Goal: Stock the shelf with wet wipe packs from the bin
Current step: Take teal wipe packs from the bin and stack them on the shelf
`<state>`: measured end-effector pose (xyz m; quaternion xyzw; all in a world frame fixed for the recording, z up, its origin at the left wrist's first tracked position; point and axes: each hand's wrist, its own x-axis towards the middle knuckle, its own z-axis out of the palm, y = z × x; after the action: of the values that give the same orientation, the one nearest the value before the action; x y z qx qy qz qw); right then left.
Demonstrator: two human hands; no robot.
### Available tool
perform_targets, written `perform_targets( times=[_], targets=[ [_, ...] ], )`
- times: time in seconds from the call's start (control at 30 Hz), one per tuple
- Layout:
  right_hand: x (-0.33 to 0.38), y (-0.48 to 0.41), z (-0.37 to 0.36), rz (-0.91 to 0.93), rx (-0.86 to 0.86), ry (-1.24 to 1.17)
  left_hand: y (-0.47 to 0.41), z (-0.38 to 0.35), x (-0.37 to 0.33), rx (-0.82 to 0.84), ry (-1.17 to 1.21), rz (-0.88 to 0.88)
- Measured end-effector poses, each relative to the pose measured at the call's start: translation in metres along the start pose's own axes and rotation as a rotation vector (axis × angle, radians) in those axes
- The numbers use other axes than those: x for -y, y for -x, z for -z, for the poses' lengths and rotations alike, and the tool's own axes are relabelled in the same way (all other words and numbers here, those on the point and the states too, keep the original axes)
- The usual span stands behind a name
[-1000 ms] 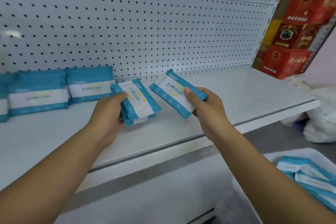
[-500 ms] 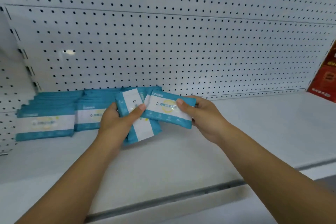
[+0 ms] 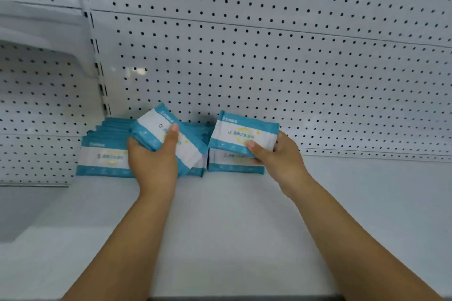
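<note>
My left hand (image 3: 152,166) grips a tilted pack (image 3: 152,124) and my right hand (image 3: 276,159) grips a second pack (image 3: 244,133), both just in front of the row of packs (image 3: 102,159) on the shelf (image 3: 232,215), so I should set them down straight.

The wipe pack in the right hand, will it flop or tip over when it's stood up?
Probably keeps its shape: the pack looks flat though the right hand grips only its lower edge. Likely light, held one-handed. Being thin, it may tip unless leaned on the standing packs.
</note>
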<state>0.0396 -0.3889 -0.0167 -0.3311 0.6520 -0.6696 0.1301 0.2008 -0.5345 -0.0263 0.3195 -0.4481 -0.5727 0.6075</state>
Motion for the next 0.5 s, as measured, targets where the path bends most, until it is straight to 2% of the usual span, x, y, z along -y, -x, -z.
perform_targets(
  times=[0.1, 0.2, 0.5],
  targets=[
    [-0.027, 0.001, 0.006, 0.021, -0.030, 0.168, -0.008, 0.005, 0.005, -0.160, 0.011, -0.023],
    [-0.043, 0.004, 0.006, 0.014, -0.003, 0.235, -0.012, 0.005, 0.007, -0.234, 0.005, -0.038],
    [-0.047, 0.000, 0.002, 0.105, -0.093, 0.449, 0.003, -0.008, 0.015, -0.079, -0.058, -0.002]
  ],
)
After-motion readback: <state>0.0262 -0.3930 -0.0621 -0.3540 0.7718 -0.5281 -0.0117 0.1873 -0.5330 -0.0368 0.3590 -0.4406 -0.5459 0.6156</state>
